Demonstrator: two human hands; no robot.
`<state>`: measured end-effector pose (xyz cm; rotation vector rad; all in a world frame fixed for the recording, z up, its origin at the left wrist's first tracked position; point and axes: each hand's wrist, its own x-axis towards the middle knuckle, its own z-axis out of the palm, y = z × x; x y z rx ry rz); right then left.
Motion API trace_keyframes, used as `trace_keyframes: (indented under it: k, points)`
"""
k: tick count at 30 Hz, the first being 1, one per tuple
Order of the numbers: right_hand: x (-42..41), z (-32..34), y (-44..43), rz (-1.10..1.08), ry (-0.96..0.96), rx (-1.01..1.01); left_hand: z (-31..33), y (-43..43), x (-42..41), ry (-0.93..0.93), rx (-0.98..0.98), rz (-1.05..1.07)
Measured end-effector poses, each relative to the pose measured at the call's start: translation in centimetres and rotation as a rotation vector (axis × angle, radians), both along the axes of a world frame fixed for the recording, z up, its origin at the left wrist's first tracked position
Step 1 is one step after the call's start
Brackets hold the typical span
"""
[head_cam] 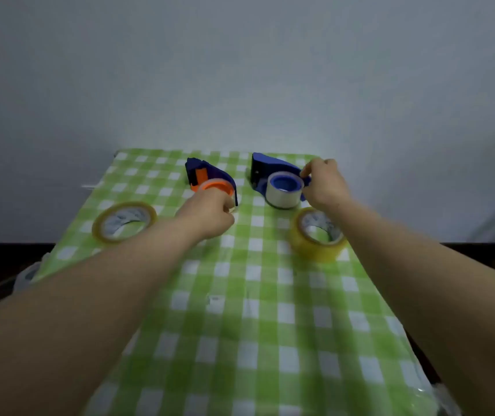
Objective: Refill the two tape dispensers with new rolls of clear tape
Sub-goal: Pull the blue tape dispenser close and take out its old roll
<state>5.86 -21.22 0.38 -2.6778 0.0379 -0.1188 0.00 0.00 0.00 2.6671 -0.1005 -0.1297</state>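
Orange-hubbed dispenser [207,178], worktop [258,310] 11 o'clock: my left hand [210,216] curls over its near edge, grip hidden. Blue-hubbed dispenser [279,181], 1 o'clock: my right hand [324,184] pinches its grey spent roll [283,198]. Two new rolls [124,222] [318,235] lie nearer; print blurred.

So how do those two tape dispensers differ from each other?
The left dispenser has an orange hub and orange trim; the right dispenser is all blue. The right one carries a whitish, spent-looking core around its hub; the left one's hub is partly hidden by the left hand. Both lie on the checked cloth, each with a hand on it.
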Motion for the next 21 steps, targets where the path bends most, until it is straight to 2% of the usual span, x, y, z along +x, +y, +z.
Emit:
trace_keyframes:
  k: [3, 6, 13, 21]
  points:
    - [2.6, -1.0, -0.6, 0.010, 0.013, 0.032, -1.1, -0.8, 2.2, 0.036, 0.029, -0.039]
    - [4.9, -2.4, -1.0, 0.105, 0.103, 0.060, -2.0, -1.9, 4.0, 0.060, 0.047, -0.066]
    - [8.9, -4.3, -1.2, 0.210, 0.235, -0.037, -3.6, -4.3, 8.1, 0.063, 0.056, -0.130]
    - [9.5, -5.1, -1.2, 0.284, 0.160, 0.029, -4.5, -4.3, 9.2, 0.078, 0.031, -0.124]
